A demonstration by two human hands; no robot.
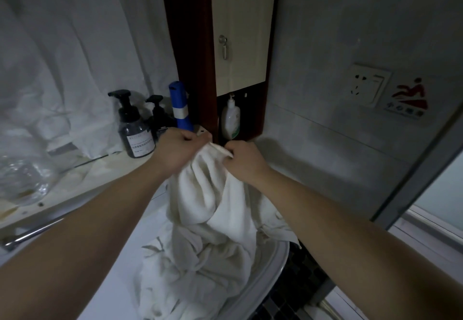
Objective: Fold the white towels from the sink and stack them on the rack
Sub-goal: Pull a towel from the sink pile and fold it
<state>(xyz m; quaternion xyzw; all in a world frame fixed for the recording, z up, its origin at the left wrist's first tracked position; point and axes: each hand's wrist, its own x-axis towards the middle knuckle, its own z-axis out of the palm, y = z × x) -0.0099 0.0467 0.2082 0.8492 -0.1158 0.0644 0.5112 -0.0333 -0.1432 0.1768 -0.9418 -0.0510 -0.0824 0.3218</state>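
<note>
Two bare arms are reaching out over the sink (280, 257), and both hands are holding up one white towel (213, 194). The left hand (175, 149) is closing tight on the top edge of the towel. The right hand (244, 160) is pinching the same edge just beside it, with the fingers curling around the cloth. The two hands are sitting very near each other, with a short bit of the towel's edge stretching between them.

The towel is hanging down from the hands in big soft folds. Its bottom part is running into a messy pile of white towels (190, 274) that is lying in the sink and spilling over its rim.

On the tabletop (75, 181) behind the hands, some things are standing in a row. There is a dark pump bottle (134, 126) with a white label, a smaller dark pump bottle (158, 116) next to it, and a blue can (181, 106) with a white band. A white soap bottle (230, 117) is standing in the dark nook under a pale cabinet door (240, 31). A wall socket (368, 85) and a red warning sticker (409, 97) are sitting on the grey wall to the right.
</note>
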